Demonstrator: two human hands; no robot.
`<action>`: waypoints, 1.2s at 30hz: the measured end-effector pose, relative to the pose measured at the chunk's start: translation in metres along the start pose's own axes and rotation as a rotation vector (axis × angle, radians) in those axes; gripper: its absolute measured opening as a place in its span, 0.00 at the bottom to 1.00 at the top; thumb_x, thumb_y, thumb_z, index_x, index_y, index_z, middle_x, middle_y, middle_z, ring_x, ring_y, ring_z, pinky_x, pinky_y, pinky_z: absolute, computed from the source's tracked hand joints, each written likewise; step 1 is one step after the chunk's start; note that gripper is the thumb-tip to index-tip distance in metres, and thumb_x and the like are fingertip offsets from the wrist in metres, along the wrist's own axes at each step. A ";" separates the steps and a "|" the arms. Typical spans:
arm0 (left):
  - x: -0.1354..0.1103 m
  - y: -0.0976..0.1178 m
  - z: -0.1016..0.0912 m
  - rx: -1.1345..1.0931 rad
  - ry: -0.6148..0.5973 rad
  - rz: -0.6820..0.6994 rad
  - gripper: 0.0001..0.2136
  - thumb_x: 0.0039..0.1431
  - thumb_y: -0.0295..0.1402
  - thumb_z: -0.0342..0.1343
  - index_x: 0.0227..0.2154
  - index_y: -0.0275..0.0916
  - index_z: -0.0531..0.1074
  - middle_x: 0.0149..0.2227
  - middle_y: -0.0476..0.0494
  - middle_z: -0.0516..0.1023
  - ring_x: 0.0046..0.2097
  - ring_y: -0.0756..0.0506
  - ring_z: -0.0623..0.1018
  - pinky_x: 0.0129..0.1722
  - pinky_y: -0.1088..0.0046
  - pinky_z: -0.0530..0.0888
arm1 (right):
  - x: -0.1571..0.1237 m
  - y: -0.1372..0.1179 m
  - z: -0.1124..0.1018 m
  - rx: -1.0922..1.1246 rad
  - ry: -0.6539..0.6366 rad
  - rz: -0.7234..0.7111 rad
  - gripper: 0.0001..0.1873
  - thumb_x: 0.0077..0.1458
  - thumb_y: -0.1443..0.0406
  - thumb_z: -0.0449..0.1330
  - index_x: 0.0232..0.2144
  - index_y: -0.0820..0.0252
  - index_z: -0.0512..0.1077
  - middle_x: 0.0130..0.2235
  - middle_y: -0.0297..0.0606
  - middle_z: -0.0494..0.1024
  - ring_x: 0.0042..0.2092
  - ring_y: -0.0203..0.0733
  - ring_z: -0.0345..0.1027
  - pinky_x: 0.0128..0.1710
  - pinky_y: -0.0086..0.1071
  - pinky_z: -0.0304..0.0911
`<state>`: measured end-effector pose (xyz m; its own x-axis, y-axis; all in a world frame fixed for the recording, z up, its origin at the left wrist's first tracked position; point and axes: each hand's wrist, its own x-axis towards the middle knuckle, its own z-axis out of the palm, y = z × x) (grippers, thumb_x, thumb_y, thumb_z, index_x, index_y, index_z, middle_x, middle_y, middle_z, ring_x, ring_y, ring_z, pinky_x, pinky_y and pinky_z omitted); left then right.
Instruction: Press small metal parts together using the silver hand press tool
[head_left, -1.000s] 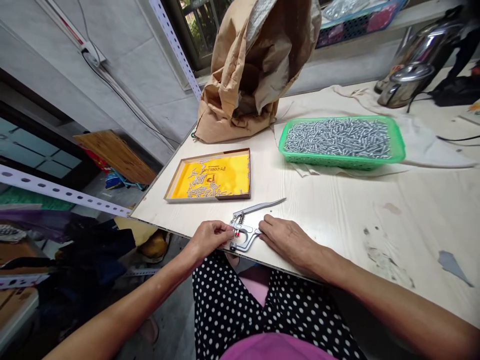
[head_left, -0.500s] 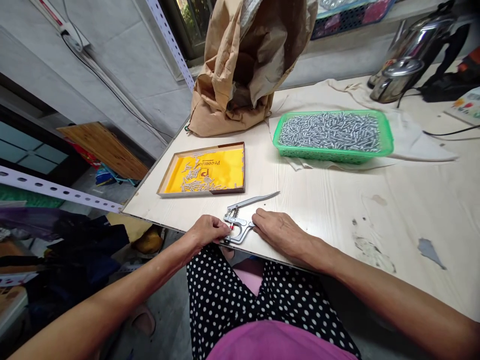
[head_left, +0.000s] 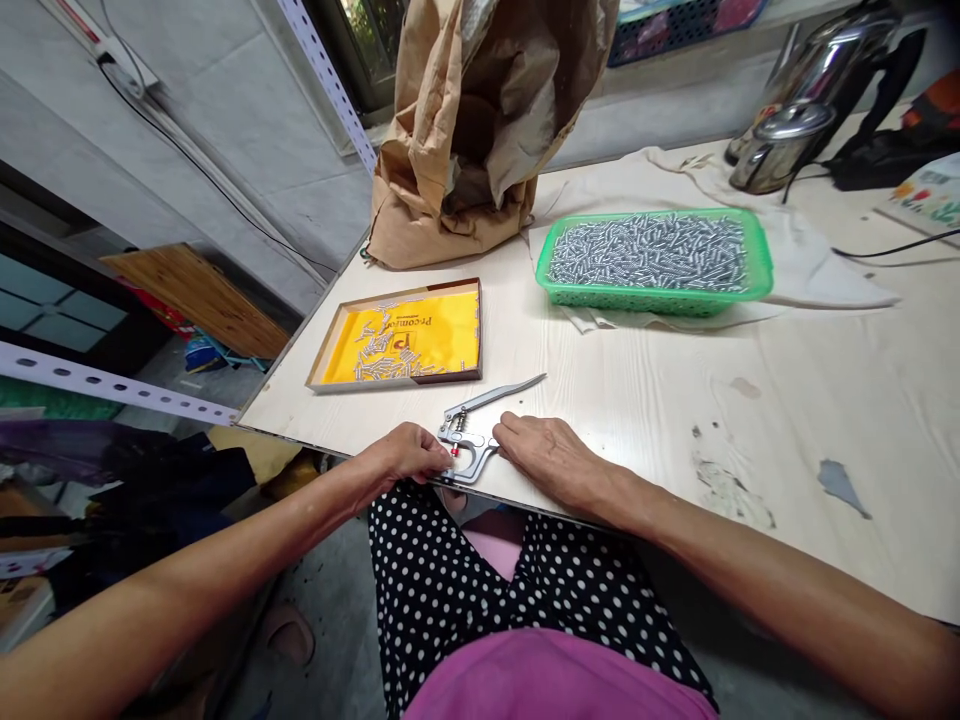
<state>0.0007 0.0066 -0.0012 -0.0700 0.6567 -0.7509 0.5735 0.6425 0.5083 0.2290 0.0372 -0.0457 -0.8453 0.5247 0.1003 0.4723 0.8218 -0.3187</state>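
Observation:
A metal hand press tool [head_left: 480, 425] with a long lever handle lies at the near edge of the pale wooden table [head_left: 645, 400]. My left hand [head_left: 409, 455] is pinched at the tool's jaw, where a small red part shows; what the fingers hold is too small to name. My right hand [head_left: 551, 460] lies over the tool's lower handle, fingers curled onto it. Beyond the tool sits a shallow box with a yellow liner [head_left: 401, 335] that holds several small metal pins.
A green plastic basket [head_left: 652, 260] full of small metal pieces rests on a white cloth at the back. A crumpled brown paper sack [head_left: 480, 130] stands behind the box. Steel kettles [head_left: 802, 110] and black cables occupy the far right. The table's left edge drops off to cluttered floor.
Both hands stay at the tool. The view has shifted slightly, so everything sits a little further left and higher in the picture.

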 end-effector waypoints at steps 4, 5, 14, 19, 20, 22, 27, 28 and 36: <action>-0.001 0.001 0.001 0.001 0.011 -0.018 0.17 0.30 0.45 0.67 0.18 0.37 0.74 0.17 0.52 0.70 0.24 0.51 0.66 0.23 0.76 0.62 | -0.001 0.001 -0.001 -0.022 -0.013 -0.020 0.09 0.64 0.72 0.46 0.40 0.59 0.65 0.40 0.40 0.71 0.34 0.40 0.61 0.27 0.34 0.47; -0.002 0.002 0.002 0.003 0.015 -0.018 0.17 0.30 0.45 0.67 0.18 0.37 0.74 0.17 0.52 0.70 0.24 0.51 0.66 0.23 0.77 0.62 | -0.001 0.001 -0.002 -0.026 -0.015 -0.020 0.09 0.64 0.71 0.46 0.40 0.59 0.65 0.40 0.40 0.71 0.33 0.40 0.61 0.27 0.34 0.47; -0.003 0.001 0.003 -0.012 0.006 0.023 0.19 0.30 0.47 0.68 0.18 0.36 0.71 0.16 0.54 0.66 0.22 0.52 0.63 0.23 0.76 0.59 | 0.000 0.005 -0.014 0.018 -0.043 0.004 0.08 0.65 0.64 0.50 0.40 0.58 0.70 0.42 0.41 0.73 0.37 0.40 0.65 0.33 0.32 0.55; -0.004 -0.001 0.004 -0.049 0.006 0.033 0.20 0.29 0.48 0.68 0.17 0.36 0.71 0.16 0.54 0.66 0.21 0.53 0.61 0.23 0.77 0.57 | -0.002 0.029 -0.019 -0.053 0.073 0.137 0.47 0.47 0.41 0.62 0.61 0.60 0.59 0.63 0.56 0.58 0.61 0.63 0.51 0.55 0.54 0.53; -0.004 -0.001 0.004 -0.054 0.005 0.035 0.20 0.29 0.47 0.68 0.17 0.36 0.71 0.15 0.54 0.66 0.21 0.54 0.61 0.23 0.77 0.57 | -0.001 0.034 -0.020 -0.078 0.056 0.173 0.53 0.44 0.39 0.63 0.63 0.62 0.56 0.64 0.58 0.57 0.64 0.67 0.46 0.57 0.58 0.48; -0.004 -0.001 0.004 -0.059 -0.001 0.037 0.20 0.30 0.47 0.68 0.17 0.36 0.71 0.15 0.54 0.65 0.21 0.54 0.60 0.23 0.77 0.56 | 0.000 0.039 -0.023 -0.112 0.001 0.200 0.57 0.40 0.38 0.63 0.64 0.64 0.55 0.63 0.58 0.59 0.66 0.69 0.41 0.60 0.62 0.42; -0.001 -0.004 0.005 -0.069 0.014 0.040 0.19 0.29 0.47 0.68 0.17 0.36 0.72 0.14 0.54 0.65 0.21 0.54 0.60 0.22 0.76 0.56 | 0.005 0.035 -0.029 -0.122 -0.043 0.191 0.50 0.42 0.44 0.66 0.60 0.67 0.61 0.55 0.56 0.69 0.56 0.64 0.60 0.58 0.63 0.46; 0.000 -0.006 0.004 -0.072 0.013 0.046 0.19 0.30 0.47 0.68 0.17 0.36 0.72 0.14 0.54 0.65 0.21 0.54 0.60 0.22 0.76 0.55 | 0.006 0.032 -0.030 -0.133 -0.041 0.190 0.47 0.42 0.45 0.67 0.58 0.67 0.63 0.53 0.55 0.70 0.53 0.62 0.62 0.57 0.61 0.48; -0.016 -0.004 0.024 0.460 0.437 0.383 0.11 0.54 0.40 0.59 0.24 0.37 0.74 0.28 0.45 0.73 0.33 0.45 0.71 0.34 0.70 0.68 | -0.001 0.017 -0.029 -0.176 -0.042 0.166 0.20 0.52 0.55 0.65 0.40 0.65 0.72 0.42 0.47 0.73 0.45 0.51 0.65 0.43 0.41 0.59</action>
<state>0.0191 -0.0159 -0.0017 -0.0597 0.9606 -0.2716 0.9002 0.1694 0.4013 0.2447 0.0571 -0.0237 -0.7602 0.6493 0.0199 0.6389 0.7529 -0.1578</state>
